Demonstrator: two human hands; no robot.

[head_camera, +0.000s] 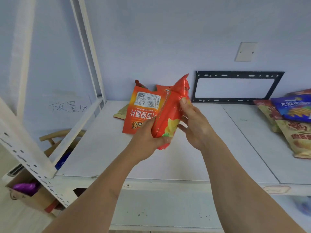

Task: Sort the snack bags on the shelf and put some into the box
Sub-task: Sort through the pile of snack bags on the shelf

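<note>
Both of my hands are on one red snack bag [170,113], held up over the middle of the white shelf [168,162]. My left hand [148,140] curls round its lower end from beneath, fingers wrapped against the crinkled foil. My right hand [193,125] holds the bag's right side, thumb pressed near the top of the pack and the other fingers bent behind it. The bag stands roughly upright, tilted a little, its twisted top corner pointing up.

Down past the shelf's front left corner, below the slotted white upright [30,158], sits a cardboard box [33,199] on the floor with something purple [25,188] inside.

Just behind the bag I hold, an orange bag [143,111] shows its back, barcode upward, leaning up near the shelf's back edge. A tan pack [121,113] lies flat beside it to the left.

At the shelf's right edge lies a pile of bags: a blue bag [294,108] on top, tan-and-red bags [297,138] under and in front of it.

Against the wall behind the back edge hangs a black metal bracket [235,88], with a pale blank plate [245,52] above it. Handwritten characters [69,106] mark the wall at the left.
</note>
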